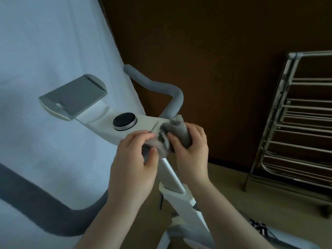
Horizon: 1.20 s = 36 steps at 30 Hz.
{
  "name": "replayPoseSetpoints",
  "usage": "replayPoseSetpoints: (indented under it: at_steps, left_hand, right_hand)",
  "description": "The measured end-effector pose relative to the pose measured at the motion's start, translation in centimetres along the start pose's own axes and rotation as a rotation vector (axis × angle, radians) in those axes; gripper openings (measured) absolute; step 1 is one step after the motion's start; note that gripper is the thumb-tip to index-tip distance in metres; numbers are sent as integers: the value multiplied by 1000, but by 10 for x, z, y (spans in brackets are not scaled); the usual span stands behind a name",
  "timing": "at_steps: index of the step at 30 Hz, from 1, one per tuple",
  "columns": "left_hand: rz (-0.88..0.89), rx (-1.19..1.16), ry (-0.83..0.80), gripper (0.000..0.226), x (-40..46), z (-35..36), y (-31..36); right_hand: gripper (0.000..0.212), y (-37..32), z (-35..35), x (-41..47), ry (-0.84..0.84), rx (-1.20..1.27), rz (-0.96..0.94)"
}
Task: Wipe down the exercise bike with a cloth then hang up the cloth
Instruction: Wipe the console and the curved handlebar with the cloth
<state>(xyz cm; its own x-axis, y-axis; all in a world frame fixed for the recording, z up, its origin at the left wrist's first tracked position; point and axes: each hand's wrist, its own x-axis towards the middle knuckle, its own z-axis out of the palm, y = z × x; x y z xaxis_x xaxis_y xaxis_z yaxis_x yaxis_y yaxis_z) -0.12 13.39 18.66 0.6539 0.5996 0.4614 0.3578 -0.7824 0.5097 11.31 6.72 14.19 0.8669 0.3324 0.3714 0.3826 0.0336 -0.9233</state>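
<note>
Nearest the camera, the left hand (133,159) has its fingers curled, pinching the lower edge of the grey cloth (173,135) between thumb and fingertips. The right hand (190,150) wraps around the cloth from the right side, fingers bent over the bunched fabric. The cloth sits against the near handlebar junction of the exercise bike (125,130), covering what appears to be a grip end. Beyond it lie the round black knob (124,121), the grey tablet holder (73,97) and the far curved handlebar (158,87). A metal drying rack (296,123) stands well apart at right.
</note>
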Motion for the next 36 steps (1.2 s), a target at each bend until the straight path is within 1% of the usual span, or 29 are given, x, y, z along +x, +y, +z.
replayPoseSetpoints:
  at_steps: [3,5,6,8,11,14,16,17,20,23,25,26,28,29,30,31,32,34,36]
  left_hand:
    - [-56,-10,36,40,1,-1,1]
    - [-102,-10,61,36,2,-2,1]
    - [-128,-15,69,35,2,-2,1]
    - [-184,-29,77,35,3,-2,2]
    - [-247,-14,100,37,3,-4,5]
    - [-306,-8,143,37,2,-2,8]
    - [-336,-3,173,35,2,-1,10]
    - [-345,9,191,34,3,1,10]
    - [-392,37,227,33,4,4,10]
    - [-417,53,275,30,4,5,10]
    - [-465,56,282,29,3,5,10]
    - [-493,54,293,28,3,5,8]
    - [-521,19,330,27,4,6,6]
    - [-517,27,337,27,4,8,6]
    - [-518,71,324,25,3,8,8]
    - [-516,152,303,22,0,7,9]
    - [-493,247,282,22,-5,6,10]
    - [-457,376,232,28,-20,-3,9]
    - [-436,430,191,32,-37,-11,-1]
  right_hand:
    - [34,-10,-9,4,-159,-217,-213]
    - [35,-15,-17,7,-291,-289,-344]
    - [34,-17,-21,13,-344,-296,-379]
    - [32,-23,-23,31,-400,-276,-412]
    - [39,-32,-20,43,-442,-344,-510]
    - [31,-28,-24,43,-564,-356,-639]
    - [42,-25,-24,50,-641,-360,-618]
    - [45,-24,-20,55,-656,-340,-610]
    - [42,-23,-4,61,-652,-297,-627]
    - [41,-18,-7,65,-715,-284,-704]
    - [40,-16,-16,75,-763,-264,-765]
    - [38,-12,-17,79,-755,-245,-786]
    - [33,-17,-9,82,-771,-245,-743]
    - [32,-17,0,77,-828,-273,-728]
    - [32,-20,9,69,-883,-337,-735]
    - [32,-19,16,57,-881,-408,-785]
    - [30,-16,20,46,-837,-420,-804]
    - [27,-9,15,40,-790,-317,-931]
    - [30,-8,8,47,-744,-333,-909]
